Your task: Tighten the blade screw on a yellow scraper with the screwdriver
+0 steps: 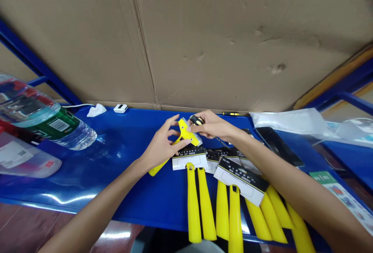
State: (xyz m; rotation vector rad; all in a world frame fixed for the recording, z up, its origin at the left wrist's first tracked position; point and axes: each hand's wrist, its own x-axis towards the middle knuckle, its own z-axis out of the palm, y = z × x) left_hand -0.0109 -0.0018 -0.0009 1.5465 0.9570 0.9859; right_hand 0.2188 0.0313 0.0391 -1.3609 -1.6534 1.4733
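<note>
A yellow scraper (183, 136) is held just above the blue table (122, 167), near its back edge, with its wide head up between both hands and its handle slanting down to the left. The left hand (163, 144) has its grip pinched on the scraper, thumb and fingers closed around the neck below the head. The right hand (214, 126) presses a black-and-yellow screwdriver (197, 120) against the top of the head, its grip closed around the tool's handle. Just in front of the hands lie more yellow scrapers (230, 210) in a row, handles pointing toward the person, several with white and black card sleeves (240, 179) over their heads. Another screwdriver (231, 114) lies by the cardboard wall (204, 39) behind. A clear water bottle (49, 123) lies on its side far to the left, a black phone (278, 144) and clear plastic bags (288, 123) sit to the right, and a small white box (120, 108) rests at the back.
</note>
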